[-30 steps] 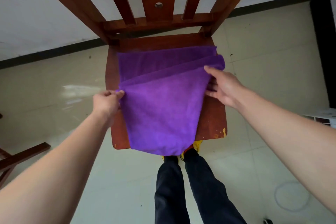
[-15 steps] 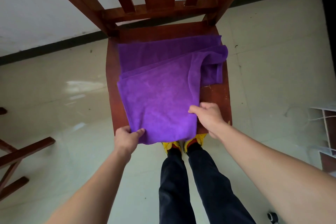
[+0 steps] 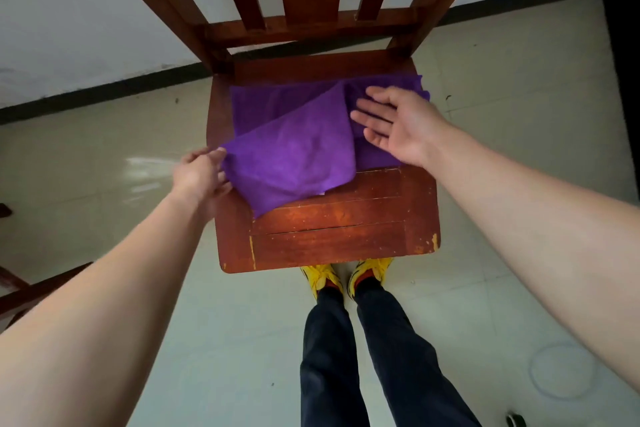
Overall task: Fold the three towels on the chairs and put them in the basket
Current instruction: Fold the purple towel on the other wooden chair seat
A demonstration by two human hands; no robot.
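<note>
Purple towel [image 3: 298,149] | left hand [image 3: 201,177] pinches edge — right hand [image 3: 394,125] flat on top

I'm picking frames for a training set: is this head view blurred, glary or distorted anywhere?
Head view: the left hand gripping the towel looks slightly motion-blurred; the right hand is sharper; a glare patch sits on the floor left of the chair; wide-angle stretch splays its back and swells the forearms.
</note>
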